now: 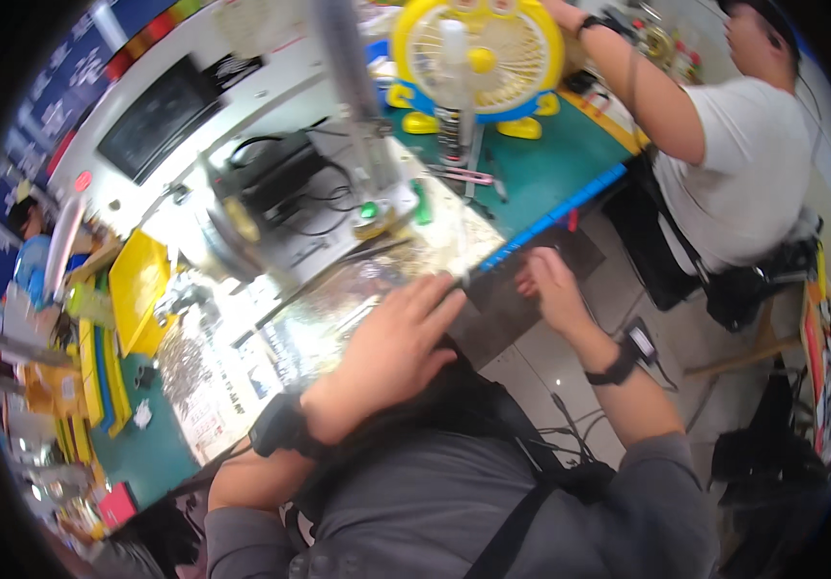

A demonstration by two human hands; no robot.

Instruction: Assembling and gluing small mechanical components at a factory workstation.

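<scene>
My left hand [391,333] is over the front edge of the cluttered workbench [314,323], palm down, its fingers stretched out and nothing in them. A black band [285,425] wraps that wrist. To the right, past the bench edge and above the floor, hangs my right hand [555,289]. Its fingers are loosely bent and apart, somewhat blurred, and no object shows in them. The wristband [618,365] there carries a small box-shaped device [640,340]. Nearest to both hands is the corner of the green mat [555,174] with its blue edge strip.
A yellow fan [481,60], a clear-topped bottle [450,130] and pink-handled pliers [463,176] stand or lie on the mat. Behind my left hand is a machine with black cables [275,183]. Yellow bins [140,289] line the left. A seated co-worker [738,164] is at the right.
</scene>
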